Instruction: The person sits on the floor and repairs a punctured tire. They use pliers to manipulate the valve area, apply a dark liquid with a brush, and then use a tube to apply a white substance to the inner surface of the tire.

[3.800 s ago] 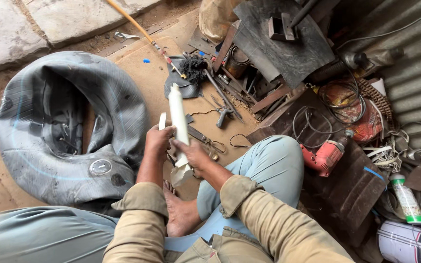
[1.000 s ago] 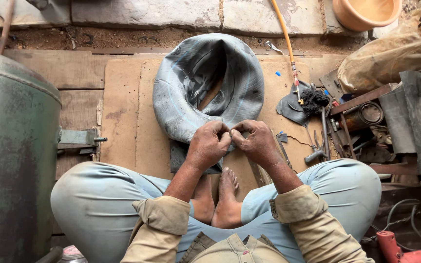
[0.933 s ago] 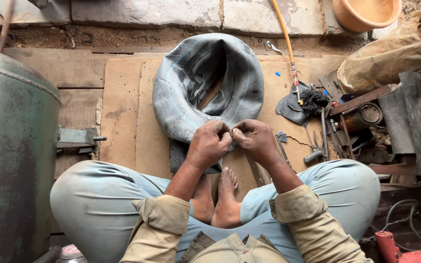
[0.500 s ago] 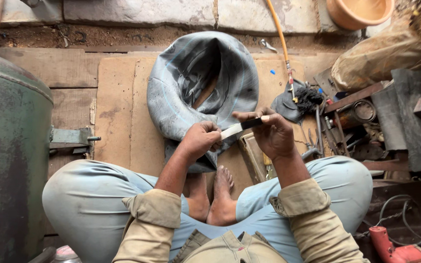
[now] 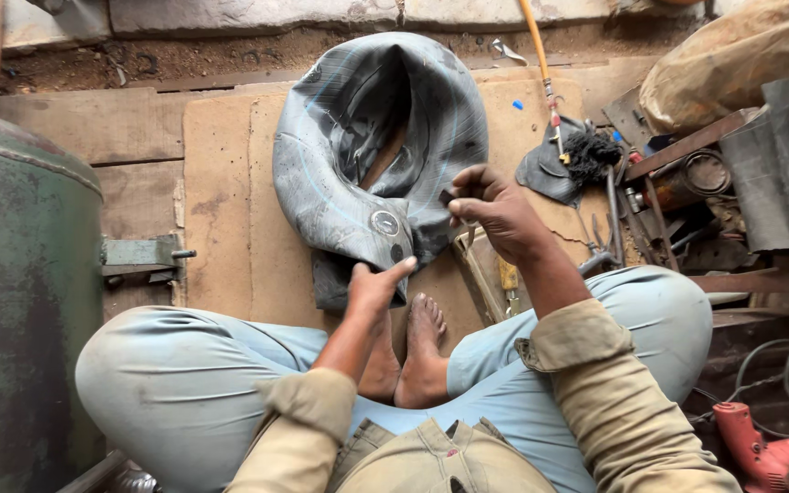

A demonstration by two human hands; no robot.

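Note:
A grey rubber inner tube (image 5: 372, 137) lies folded on a wooden board (image 5: 221, 192) in front of my crossed legs, with a round patch (image 5: 383, 222) near its front edge. My left hand (image 5: 374, 288) reaches forward, fingers stretched out, and its fingertips touch the tube's near edge just below the patch. It holds nothing. My right hand (image 5: 497, 208) is raised beside the tube's right side and pinches a small dark piece (image 5: 450, 195) between thumb and fingers. My bare feet (image 5: 413, 351) rest between my knees.
A big green metal tank (image 5: 20, 274) with a bracket stands at the left. An orange hose (image 5: 541, 50) runs to a black rag and brush (image 5: 568, 160). Metal tools and scrap (image 5: 687, 192) crowd the right; a red power tool (image 5: 769, 452) lies bottom right, a sack (image 5: 732, 55) top right.
The hands, joined over the tube a second ago, pulled a pale strip apart and separated. The left hand has dropped to the tube's near edge; the right hand stays raised with a small dark piece.

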